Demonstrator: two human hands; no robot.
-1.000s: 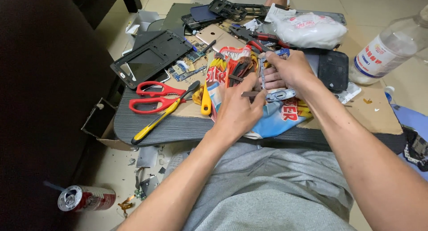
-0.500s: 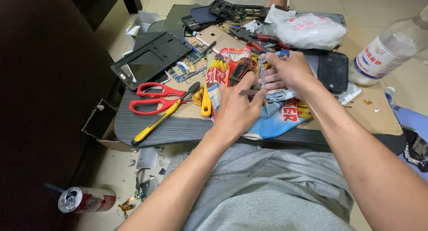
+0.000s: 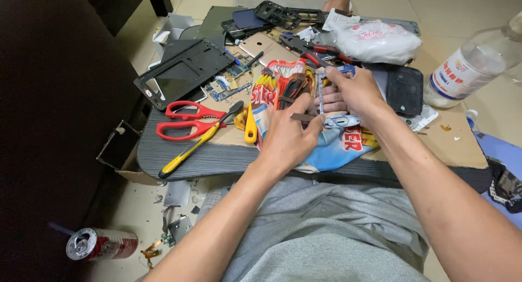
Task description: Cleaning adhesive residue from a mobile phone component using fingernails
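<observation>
Both of my hands work over a colourful plastic bag (image 3: 331,146) lying on a low board. My left hand (image 3: 288,135) pinches a small dark flat strip (image 3: 302,117) between thumb and fingers. My right hand (image 3: 353,91) grips a thin metal phone frame part (image 3: 334,120), its fingers curled around the upper end. The two hands touch at the fingertips. What lies under my palms is hidden.
Red scissors (image 3: 187,119) and a yellow-handled screwdriver (image 3: 193,146) lie left of the bag. A black tablet frame (image 3: 182,72), circuit boards (image 3: 228,83), phone backs (image 3: 266,45), pliers (image 3: 310,48), a white plastic bag (image 3: 375,40) and a black case (image 3: 405,89) crowd the board. A clear bottle (image 3: 473,64) stands right; a can (image 3: 100,244) lies on the floor.
</observation>
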